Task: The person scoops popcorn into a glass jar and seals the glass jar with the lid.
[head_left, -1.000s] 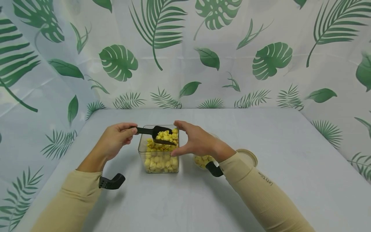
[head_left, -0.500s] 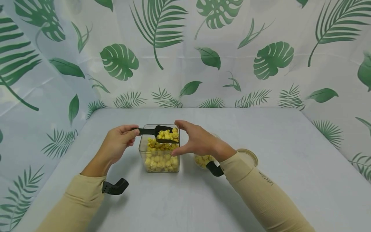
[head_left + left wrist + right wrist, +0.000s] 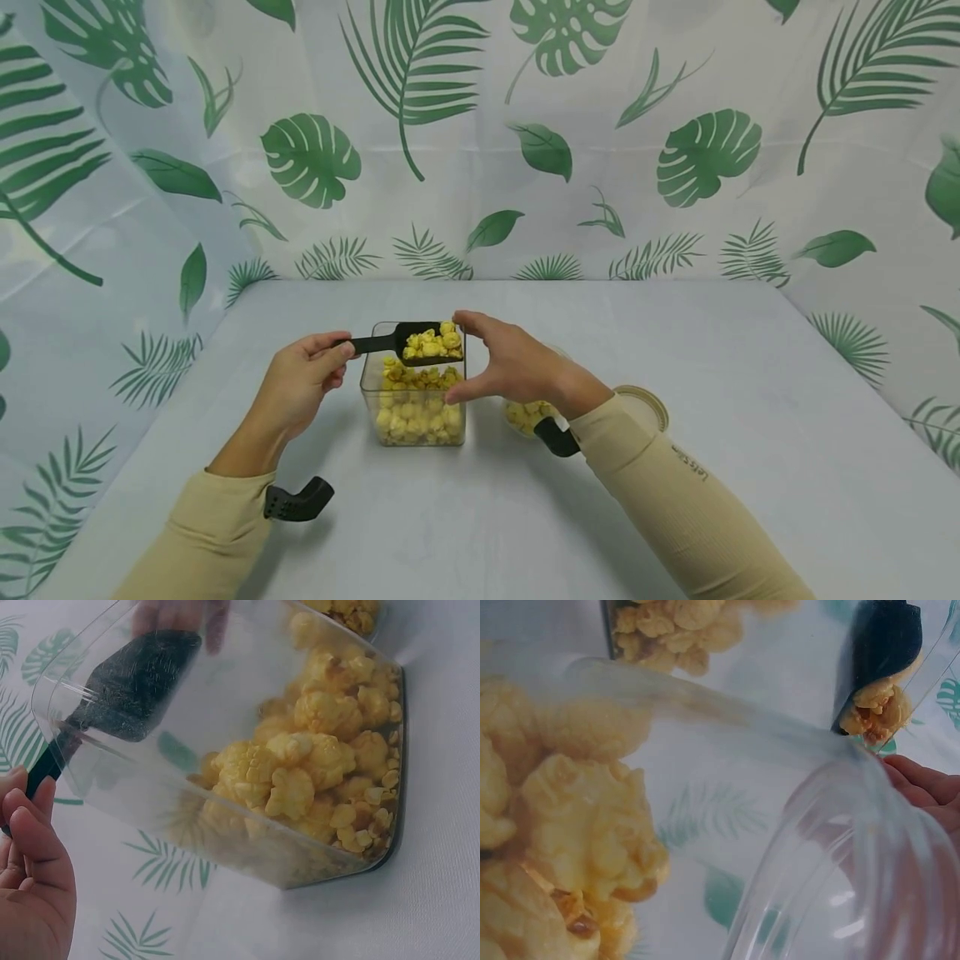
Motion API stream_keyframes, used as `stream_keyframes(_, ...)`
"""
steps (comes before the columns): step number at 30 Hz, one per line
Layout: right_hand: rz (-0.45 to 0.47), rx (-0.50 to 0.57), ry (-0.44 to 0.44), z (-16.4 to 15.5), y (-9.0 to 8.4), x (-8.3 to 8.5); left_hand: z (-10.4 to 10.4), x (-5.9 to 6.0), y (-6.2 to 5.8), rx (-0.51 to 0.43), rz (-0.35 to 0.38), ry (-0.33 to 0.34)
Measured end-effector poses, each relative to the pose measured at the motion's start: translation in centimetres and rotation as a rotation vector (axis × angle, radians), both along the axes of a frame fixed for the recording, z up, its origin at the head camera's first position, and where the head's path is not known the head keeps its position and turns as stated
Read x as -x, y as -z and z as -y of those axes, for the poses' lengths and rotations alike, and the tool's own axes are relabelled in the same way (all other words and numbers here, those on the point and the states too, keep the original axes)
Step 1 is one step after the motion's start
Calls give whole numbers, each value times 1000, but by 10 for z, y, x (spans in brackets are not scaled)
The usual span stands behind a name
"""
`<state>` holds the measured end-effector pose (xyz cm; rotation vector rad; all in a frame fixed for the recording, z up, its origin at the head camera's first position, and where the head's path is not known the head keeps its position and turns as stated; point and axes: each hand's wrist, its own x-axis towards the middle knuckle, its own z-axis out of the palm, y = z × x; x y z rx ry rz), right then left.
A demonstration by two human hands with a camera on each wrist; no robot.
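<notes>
My left hand (image 3: 298,383) pinches the handle of a black scoop (image 3: 372,343) between thumb and fingers. Yellow popcorn (image 3: 431,342) fills the scoop's bowl, which lies above the inside of a clear square container (image 3: 412,392) near its right wall. More popcorn (image 3: 292,772) covers the container's lower part. My right hand (image 3: 517,362) holds the container's right side, thumb at the front corner and fingers at the back corner. In the right wrist view, the fingers (image 3: 922,784) show beside the clear wall, and the scoop (image 3: 877,645) is seen with popcorn at its edge.
A clear round jar (image 3: 513,428) of popcorn stands right of the container, partly hidden under my right wrist. Behind the right forearm lies a round lid (image 3: 662,408) with a gold-coloured rim. A leaf-printed cloth backdrop (image 3: 480,192) borders the table's back and sides.
The loaded scoop has turned slightly, its tip shifting right and away from me. My left hand has come a little nearer to me. The right hand keeps its hold on the container.
</notes>
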<state>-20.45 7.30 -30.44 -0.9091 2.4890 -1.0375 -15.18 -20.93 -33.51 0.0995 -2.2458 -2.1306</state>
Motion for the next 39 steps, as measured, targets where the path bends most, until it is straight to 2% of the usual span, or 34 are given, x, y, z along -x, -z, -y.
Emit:
stream_keyframes(6, 1, -1, 7, 0, 1, 1, 2, 0, 0, -29, 1, -4)
stream_keyframes(14, -30, -2, 25, -10, -1, 0, 6, -2, -8, -45, -14, 1)
stream_keyframes(24, -124, -35, 145, -50, 1, -2, 0, -2, -18, -116, -22, 24)
stream_keyframes(33, -84, -38, 214, -81, 18, -7, -18, 1, -28, -109, -40, 65)
stream_keyframes(39, -30, -11, 257, -86, 29, -9, -31, 7, -32, -117, -47, 113)
